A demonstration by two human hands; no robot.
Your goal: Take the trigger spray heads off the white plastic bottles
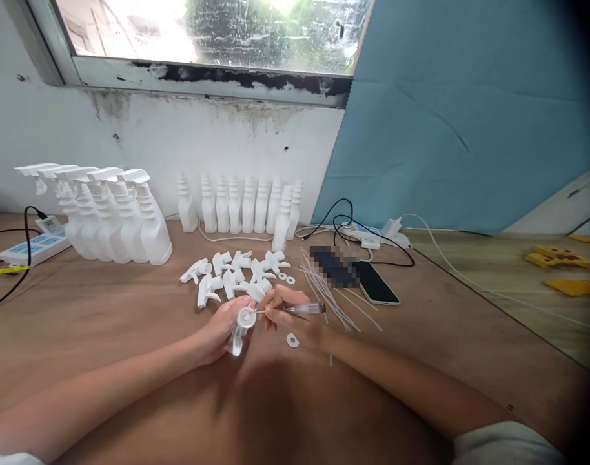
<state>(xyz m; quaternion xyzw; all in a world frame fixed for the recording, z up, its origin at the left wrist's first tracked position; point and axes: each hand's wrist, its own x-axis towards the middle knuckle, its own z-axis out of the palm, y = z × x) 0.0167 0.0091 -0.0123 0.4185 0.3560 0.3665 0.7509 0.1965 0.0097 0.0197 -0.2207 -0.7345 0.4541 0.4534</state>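
Observation:
My left hand [223, 324] is closed around a white spray trigger head [246, 318], its round underside turned up toward me. My right hand [283, 305] grips a thin screwdriver [305, 309] with a see-through handle; its shaft points left, and the tip is at the rim of the trigger head. Whether the tip is inside the opening I cannot tell. A flat white ring washer [292, 340] lies on the table just below my right hand. Several more trigger heads [208, 289] lie in a loose group beyond my hands, with small washers [290, 280] at their right.
Thin white tubes [331, 300] lie right of my hand, beside a phone [379, 284] and a blurred dark item [334, 265]. Empty bottles [249, 205] line the wall; bottles with trigger heads [147, 223] stand left. Power strips [36, 248] and cables sit at both sides.

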